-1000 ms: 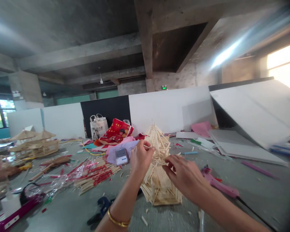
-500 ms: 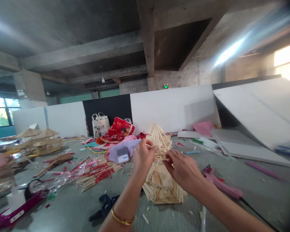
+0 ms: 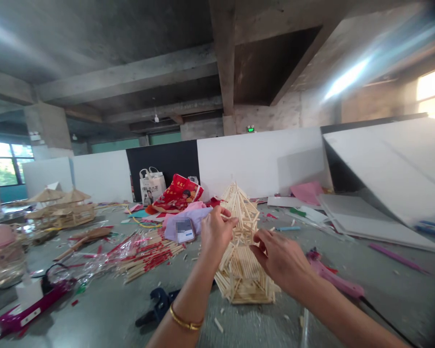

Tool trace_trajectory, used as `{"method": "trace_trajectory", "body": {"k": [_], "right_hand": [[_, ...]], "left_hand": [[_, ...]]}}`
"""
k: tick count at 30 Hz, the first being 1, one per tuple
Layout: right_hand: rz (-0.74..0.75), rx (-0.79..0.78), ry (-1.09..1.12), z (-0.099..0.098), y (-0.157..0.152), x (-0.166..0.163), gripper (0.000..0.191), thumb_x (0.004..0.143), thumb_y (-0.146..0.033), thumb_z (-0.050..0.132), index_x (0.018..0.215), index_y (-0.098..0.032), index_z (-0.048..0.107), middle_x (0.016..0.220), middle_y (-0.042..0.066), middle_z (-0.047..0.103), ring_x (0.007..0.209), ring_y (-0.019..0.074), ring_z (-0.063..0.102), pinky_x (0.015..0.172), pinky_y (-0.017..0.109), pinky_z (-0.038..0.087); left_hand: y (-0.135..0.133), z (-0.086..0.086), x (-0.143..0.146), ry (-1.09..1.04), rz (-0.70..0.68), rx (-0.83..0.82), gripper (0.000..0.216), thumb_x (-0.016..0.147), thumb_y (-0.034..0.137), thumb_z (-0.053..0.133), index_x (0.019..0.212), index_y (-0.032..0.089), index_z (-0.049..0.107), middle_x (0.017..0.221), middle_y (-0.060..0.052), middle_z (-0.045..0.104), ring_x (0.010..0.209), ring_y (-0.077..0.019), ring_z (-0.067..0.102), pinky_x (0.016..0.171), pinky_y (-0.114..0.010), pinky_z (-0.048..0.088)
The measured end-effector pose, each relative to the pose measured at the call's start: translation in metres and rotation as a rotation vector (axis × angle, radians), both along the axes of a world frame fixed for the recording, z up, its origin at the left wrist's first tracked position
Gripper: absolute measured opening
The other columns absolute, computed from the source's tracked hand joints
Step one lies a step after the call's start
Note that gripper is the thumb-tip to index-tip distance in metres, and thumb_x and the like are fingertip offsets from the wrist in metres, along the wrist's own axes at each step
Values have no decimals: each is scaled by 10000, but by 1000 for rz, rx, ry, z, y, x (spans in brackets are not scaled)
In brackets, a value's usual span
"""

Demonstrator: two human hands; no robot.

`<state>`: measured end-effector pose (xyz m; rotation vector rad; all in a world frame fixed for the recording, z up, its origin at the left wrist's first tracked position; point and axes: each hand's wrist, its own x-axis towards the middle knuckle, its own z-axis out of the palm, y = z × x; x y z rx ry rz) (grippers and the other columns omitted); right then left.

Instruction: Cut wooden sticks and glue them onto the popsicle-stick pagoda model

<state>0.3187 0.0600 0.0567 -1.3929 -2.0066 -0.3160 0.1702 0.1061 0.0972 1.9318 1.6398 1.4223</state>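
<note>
A tapering tower of glued wooden sticks (image 3: 241, 263) stands on the grey table in front of me, with a pointed top. My left hand (image 3: 217, 234) is at the tower's upper left, its fingertips pinching a thin wooden stick (image 3: 227, 218) against the frame. My right hand (image 3: 279, 256) comes in from the right, its fingertips gripping the tower's side at mid-height. A gold bangle (image 3: 186, 321) circles my left wrist. My hands hide part of the tower's middle.
Left of the tower lie a plastic-wrapped stick bundle with red bands (image 3: 148, 256), a phone (image 3: 185, 230) on lilac cloth (image 3: 177, 223), and stick pavilion models (image 3: 63, 211). A blue clamp (image 3: 159, 304) sits below my left arm. A pink glue gun (image 3: 339, 282) lies to the right.
The whole scene has drifted slightly right and up in the view. My hands stay on the tower, with the right hand's fingers shifted a little along its side.
</note>
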Motion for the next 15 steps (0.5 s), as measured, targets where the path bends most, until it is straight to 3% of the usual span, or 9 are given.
{"method": "trace_trajectory", "body": {"k": [8, 12, 15], "right_hand": [[-68, -101, -22, -4, -5, 23, 50, 801, -236, 448, 787, -204, 484, 725, 11, 585, 624, 158, 538, 547, 265, 332], [-119, -142, -89, -17, -1, 65, 103, 809, -273, 434, 740, -220, 490, 712, 14, 577, 660, 182, 543, 580, 298, 349], [-156, -186, -145, -40, 3, 112, 141, 802, -293, 446, 690, -230, 502, 708, 43, 572, 671, 201, 538, 597, 324, 359]], "left_hand": [[2, -2, -1, 11, 9, 15, 158, 657, 300, 614, 749, 201, 533, 610, 20, 650, 417, -98, 544, 492, -213, 336], [2, -2, -2, 9, 24, 21, 159, 654, 303, 619, 748, 204, 538, 642, 10, 656, 455, -105, 560, 509, -214, 342], [0, -1, -2, 6, 18, 35, 156, 650, 299, 622, 741, 203, 541, 636, 11, 652, 468, -105, 563, 510, -211, 346]]}}
